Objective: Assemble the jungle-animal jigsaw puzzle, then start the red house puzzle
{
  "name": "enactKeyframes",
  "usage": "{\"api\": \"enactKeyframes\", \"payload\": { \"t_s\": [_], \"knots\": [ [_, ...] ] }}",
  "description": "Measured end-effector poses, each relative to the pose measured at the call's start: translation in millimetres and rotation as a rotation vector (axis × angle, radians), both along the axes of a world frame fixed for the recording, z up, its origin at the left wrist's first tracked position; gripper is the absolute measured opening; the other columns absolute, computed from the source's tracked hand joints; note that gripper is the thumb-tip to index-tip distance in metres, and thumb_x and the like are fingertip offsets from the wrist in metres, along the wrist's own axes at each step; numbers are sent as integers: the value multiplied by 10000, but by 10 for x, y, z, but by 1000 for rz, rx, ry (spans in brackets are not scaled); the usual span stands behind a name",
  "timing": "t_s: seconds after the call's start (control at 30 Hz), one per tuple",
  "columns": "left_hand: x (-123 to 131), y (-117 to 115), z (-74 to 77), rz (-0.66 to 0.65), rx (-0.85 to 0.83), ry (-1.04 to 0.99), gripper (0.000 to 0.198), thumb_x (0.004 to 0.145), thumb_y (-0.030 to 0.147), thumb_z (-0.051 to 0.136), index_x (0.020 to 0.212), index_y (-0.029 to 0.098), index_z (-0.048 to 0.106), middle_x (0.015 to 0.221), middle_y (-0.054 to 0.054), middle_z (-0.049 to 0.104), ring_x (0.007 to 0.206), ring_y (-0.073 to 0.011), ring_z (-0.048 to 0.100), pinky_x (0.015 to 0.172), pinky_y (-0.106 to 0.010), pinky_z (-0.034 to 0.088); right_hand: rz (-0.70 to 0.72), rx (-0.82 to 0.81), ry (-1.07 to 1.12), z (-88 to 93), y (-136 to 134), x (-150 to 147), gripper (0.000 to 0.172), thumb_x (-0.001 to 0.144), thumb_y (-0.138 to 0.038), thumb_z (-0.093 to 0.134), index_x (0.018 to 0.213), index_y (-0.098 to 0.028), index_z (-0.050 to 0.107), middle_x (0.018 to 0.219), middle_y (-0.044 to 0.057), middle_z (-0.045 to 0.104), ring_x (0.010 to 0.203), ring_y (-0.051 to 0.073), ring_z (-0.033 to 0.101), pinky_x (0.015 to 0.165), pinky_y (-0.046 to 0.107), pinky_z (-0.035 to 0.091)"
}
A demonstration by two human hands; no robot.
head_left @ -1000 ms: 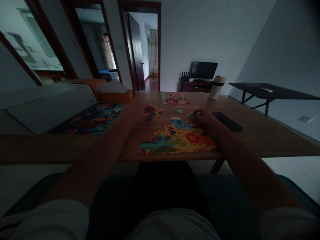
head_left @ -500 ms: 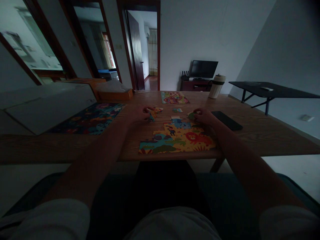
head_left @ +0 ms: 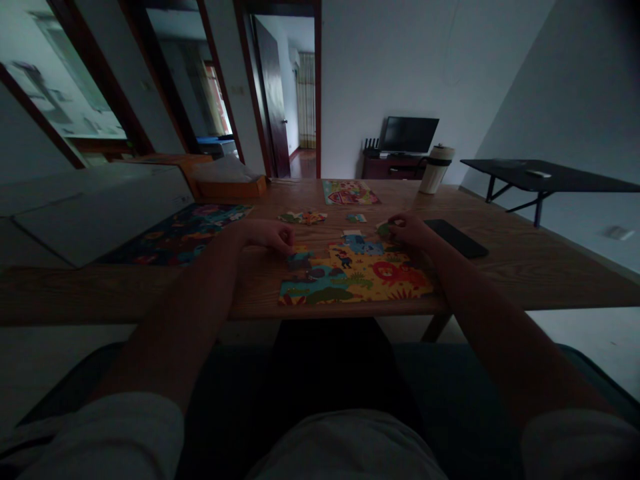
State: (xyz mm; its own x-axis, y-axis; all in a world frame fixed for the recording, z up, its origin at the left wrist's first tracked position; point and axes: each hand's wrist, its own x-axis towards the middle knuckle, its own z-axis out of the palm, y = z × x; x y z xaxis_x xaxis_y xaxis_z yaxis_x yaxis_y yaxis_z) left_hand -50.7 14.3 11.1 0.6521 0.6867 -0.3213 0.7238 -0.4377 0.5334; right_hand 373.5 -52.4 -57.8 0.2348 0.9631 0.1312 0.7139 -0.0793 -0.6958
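A partly joined jigsaw puzzle (head_left: 350, 277) with a lion, a crocodile and other animals lies near the table's front edge. At its upper left, my left hand (head_left: 273, 237) pinches a blue and yellow puzzle piece (head_left: 301, 257), held close to the joined part. My right hand (head_left: 407, 230) is closed on a green puzzle piece (head_left: 384, 230) just above the puzzle's upper right; its fingertips are partly hidden. Behind the puzzle lie a small pile of loose pieces (head_left: 310, 218) and a single blue piece (head_left: 357, 218).
A dark phone-like slab (head_left: 456, 238) lies right of my right hand. A colourful picture sheet (head_left: 351, 193) and a pale tumbler (head_left: 437, 171) stand at the back. On the left are a dark blue puzzle (head_left: 185, 233), a white box (head_left: 100, 210) and an orange tissue box (head_left: 230, 187).
My left hand has come down and toward me from the loose pile, bringing the blue and yellow piece to the puzzle's upper left. The right hand stays nearly in place.
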Motion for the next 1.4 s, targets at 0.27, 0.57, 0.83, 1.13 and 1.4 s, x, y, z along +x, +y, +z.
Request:
{"api": "enactKeyframes", "payload": {
  "t_s": [0.27,0.57,0.83,1.13,1.4],
  "knots": [
    [54,-128,114,-100,-79,140,498,620,553,860,980,246,703,894,-20,752,834,-223,682,689,-281,494,16,6,4,-56,50,43,284,945,-190,693,1227,-179,723,870,87,772,760,210,733,667,288,569],
    [278,-309,122,-128,104,287,527,614,653,861,871,222,700,898,-36,750,840,-229,659,685,-283,435,21,3,0,-84,94,78,287,953,-189,697,1238,-173,724,887,90,774,737,199,723,657,288,565],
    [308,-368,152,-109,171,278,509,636,622,854,864,214,653,932,-50,745,851,-229,646,689,-285,423,20,-22,19,-84,94,91,299,955,-200,696,1252,-174,716,877,88,774,713,196,717,607,275,549],
    [302,-348,144,-112,205,272,507,617,587,869,917,216,696,937,-50,747,858,-245,660,704,-298,442,20,-15,-15,-49,59,59,313,947,-197,719,1257,-158,715,920,106,772,741,201,716,649,287,541],
    [287,-300,87,-105,228,308,584,613,654,859,993,229,733,988,-57,763,917,-268,674,749,-306,450,19,-25,9,-83,72,59,287,972,-213,668,1255,-178,704,878,77,761,711,181,700,606,260,532]
  ]
}}
